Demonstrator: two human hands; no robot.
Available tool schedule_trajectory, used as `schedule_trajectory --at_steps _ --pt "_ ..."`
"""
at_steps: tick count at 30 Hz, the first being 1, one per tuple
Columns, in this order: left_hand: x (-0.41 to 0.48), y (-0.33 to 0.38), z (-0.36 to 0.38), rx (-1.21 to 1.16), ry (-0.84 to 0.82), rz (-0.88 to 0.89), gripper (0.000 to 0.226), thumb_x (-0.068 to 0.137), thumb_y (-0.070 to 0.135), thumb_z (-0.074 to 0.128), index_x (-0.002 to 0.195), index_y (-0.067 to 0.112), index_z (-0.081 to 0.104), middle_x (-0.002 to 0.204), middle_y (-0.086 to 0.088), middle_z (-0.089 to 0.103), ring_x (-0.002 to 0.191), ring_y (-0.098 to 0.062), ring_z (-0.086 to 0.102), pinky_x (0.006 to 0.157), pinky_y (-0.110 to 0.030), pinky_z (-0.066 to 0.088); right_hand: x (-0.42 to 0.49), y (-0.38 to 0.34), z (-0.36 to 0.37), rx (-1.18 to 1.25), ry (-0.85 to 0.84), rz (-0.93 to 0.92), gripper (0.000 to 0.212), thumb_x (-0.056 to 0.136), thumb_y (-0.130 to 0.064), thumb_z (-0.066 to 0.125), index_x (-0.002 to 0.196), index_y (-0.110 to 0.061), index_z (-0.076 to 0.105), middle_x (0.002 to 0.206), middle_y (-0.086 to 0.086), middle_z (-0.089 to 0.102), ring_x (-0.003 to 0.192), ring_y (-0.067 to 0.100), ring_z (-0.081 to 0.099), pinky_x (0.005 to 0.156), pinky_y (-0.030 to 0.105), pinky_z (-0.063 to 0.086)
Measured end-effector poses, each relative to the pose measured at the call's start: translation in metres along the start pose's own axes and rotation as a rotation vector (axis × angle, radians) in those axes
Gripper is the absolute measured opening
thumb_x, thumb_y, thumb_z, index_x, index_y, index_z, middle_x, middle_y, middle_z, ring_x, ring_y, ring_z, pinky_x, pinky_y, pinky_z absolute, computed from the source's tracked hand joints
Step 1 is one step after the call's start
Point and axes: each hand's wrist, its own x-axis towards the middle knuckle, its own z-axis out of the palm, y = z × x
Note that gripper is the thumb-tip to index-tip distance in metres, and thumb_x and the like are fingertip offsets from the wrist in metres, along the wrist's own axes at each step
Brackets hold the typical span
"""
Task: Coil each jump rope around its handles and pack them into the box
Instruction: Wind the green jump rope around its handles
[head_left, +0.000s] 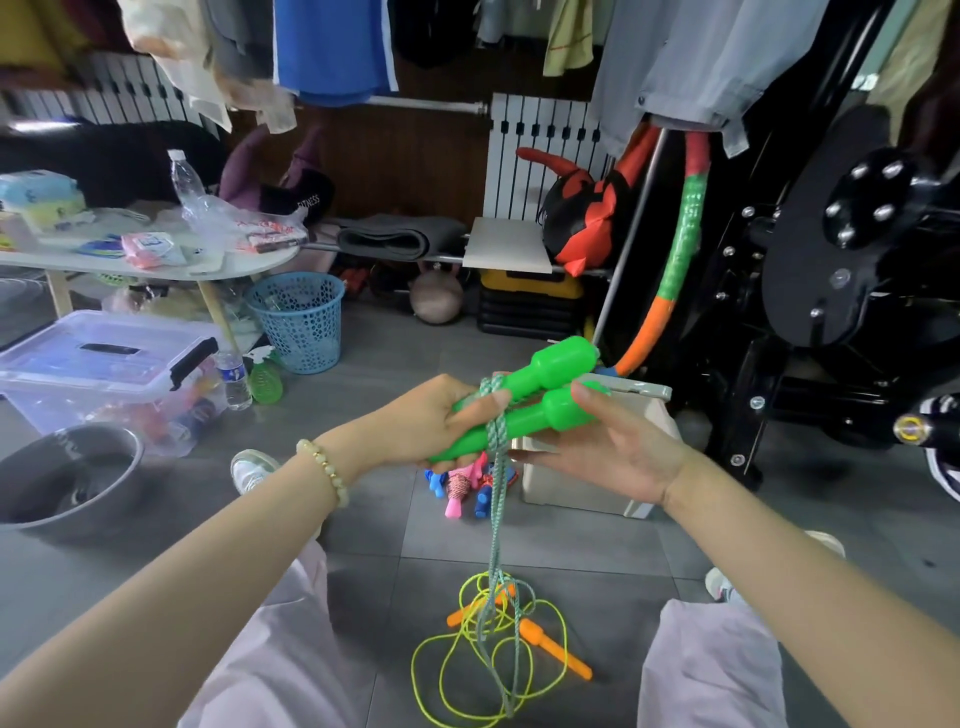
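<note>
My left hand grips two bright green jump rope handles held side by side, pointing up to the right. A green-and-white braided rope is looped once around the handles and hangs down to the floor. My right hand is beside the handles with fingers fairly straight, the thumb touching the lower handle. On the floor between my knees lies an uncoiled yellow rope with orange handles. Pink and blue coiled ropes lie next to a beige box.
A clear lidded storage bin and a metal bowl sit at the left. A blue mesh basket, a low white table and black exercise equipment surround the grey tiled floor.
</note>
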Motion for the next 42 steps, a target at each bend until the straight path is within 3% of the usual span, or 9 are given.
schedule_trajectory --at_steps 7,12,16,23,27,31,37,39,42 --pt "0.015 -0.02 0.002 -0.01 0.122 -0.102 0.056 0.098 0.043 0.042 0.066 -0.001 0.054 0.034 0.002 0.047 0.028 -0.009 0.039 0.035 -0.017 0.033 0.015 0.031 0.02 -0.343 0.312 -0.03 0.025 0.088 -0.014 0.06 0.112 -0.012 0.059 0.108 0.001 0.066 0.094 0.007 0.062 0.082 0.018 0.05" --pt "0.02 -0.022 0.005 -0.029 0.163 -0.115 0.056 0.097 0.041 0.044 0.06 0.001 0.052 0.033 0.002 0.047 0.027 -0.009 0.039 0.035 -0.016 0.033 0.026 0.033 0.025 -0.716 0.521 -0.064 0.015 0.09 -0.025 0.06 0.105 -0.02 0.063 0.107 0.003 0.069 0.091 0.014 0.064 0.076 0.024 0.051" --pt "0.02 -0.02 0.007 -0.058 0.211 -0.086 0.055 0.098 0.041 0.044 0.056 0.005 0.051 0.037 0.001 0.049 0.028 -0.01 0.038 0.036 -0.019 0.033 0.028 0.029 0.027 -0.724 0.612 -0.193 0.012 0.087 -0.025 0.065 0.097 -0.019 0.069 0.091 -0.007 0.07 0.075 -0.011 0.059 0.069 0.005 0.044" --pt "0.023 -0.019 0.01 -0.057 0.248 -0.07 0.05 0.095 0.046 0.047 0.068 0.003 0.055 0.055 -0.01 0.056 0.035 -0.014 0.041 0.036 -0.018 0.033 0.026 0.035 0.032 -0.705 0.749 -0.272 0.011 0.084 -0.028 0.068 0.078 -0.02 0.073 0.07 0.009 0.069 0.055 0.0 0.053 0.055 0.015 0.042" --pt "0.025 -0.023 0.013 -0.086 0.275 -0.063 0.037 0.094 0.042 0.051 0.083 0.007 0.053 0.055 -0.008 0.056 0.035 -0.015 0.041 0.035 -0.018 0.032 0.024 0.034 0.032 -0.79 0.717 -0.232 0.018 0.087 -0.026 0.065 0.087 -0.01 0.073 0.075 0.013 0.069 0.054 0.001 0.054 0.056 0.019 0.043" --pt "0.026 -0.03 0.01 -0.088 0.322 -0.034 0.026 0.094 0.038 0.054 0.101 0.013 0.054 0.052 -0.007 0.056 0.033 -0.015 0.04 0.034 -0.017 0.03 0.02 0.033 0.029 -1.079 0.602 -0.107 0.029 0.089 -0.017 0.058 0.118 -0.02 0.058 0.11 0.004 0.066 0.098 0.02 0.061 0.087 0.036 0.048" --pt "0.024 -0.039 0.006 -0.098 0.378 -0.079 0.035 0.093 0.037 0.056 0.094 0.002 0.055 0.058 -0.011 0.056 0.031 -0.008 0.042 0.033 -0.017 0.031 0.008 0.017 0.029 -1.806 0.548 -0.1 0.03 0.096 -0.02 0.046 0.126 -0.022 0.046 0.119 -0.001 0.058 0.105 0.024 0.058 0.076 0.034 0.044" --pt "0.025 -0.042 0.007 -0.083 0.379 -0.097 0.037 0.092 0.038 0.057 0.093 0.001 0.056 0.057 -0.01 0.055 0.031 -0.009 0.042 0.032 -0.017 0.031 0.008 0.013 0.029 -2.109 0.444 -0.206 0.024 0.093 -0.019 0.053 0.117 -0.019 0.052 0.108 -0.001 0.059 0.093 0.023 0.064 0.063 0.031 0.042" --pt "0.026 -0.044 0.008 -0.028 0.33 -0.095 0.039 0.091 0.04 0.058 0.089 0.001 0.055 0.055 -0.006 0.052 0.036 -0.012 0.043 0.036 -0.02 0.033 0.007 -0.001 0.031 -2.358 0.326 -0.314 0.035 0.051 -0.019 0.09 0.073 -0.014 0.063 0.063 -0.001 0.056 0.04 0.017 0.055 0.042 0.02 0.017"
